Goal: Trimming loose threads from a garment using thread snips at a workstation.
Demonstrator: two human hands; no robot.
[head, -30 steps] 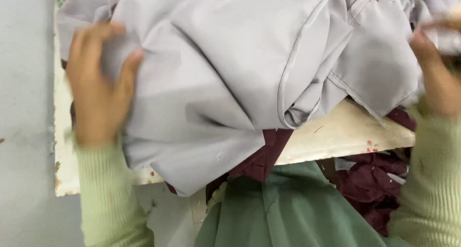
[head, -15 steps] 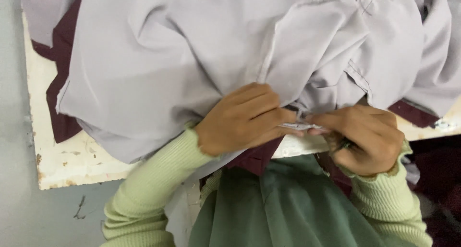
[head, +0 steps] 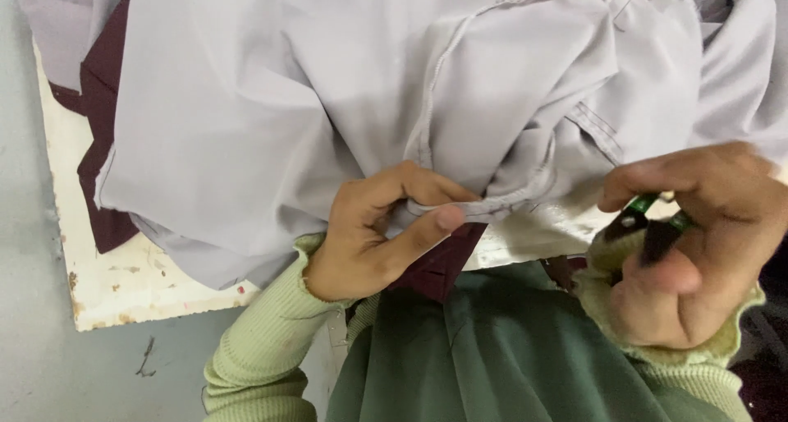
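Tabletop (head: 123, 282), white and chipped, lies farthest left, its worn corner jutting out from under the grey garment (head: 287, 126). Dark maroon cloth (head: 103, 102) shows between the tabletop and the garment's left edge. The garment is heaped across the tabletop, reaching its near edge. At that near edge the left hand (head: 377, 233) is clamped on a stitched seam of the garment, thumb pressed against the curled fingers. Right of the garment's pinched seam, the right hand (head: 698, 241) is closed around small green-handled snips (head: 648, 225), held apart from the fabric. Green skirt fabric (head: 492, 356) lies below the garment.
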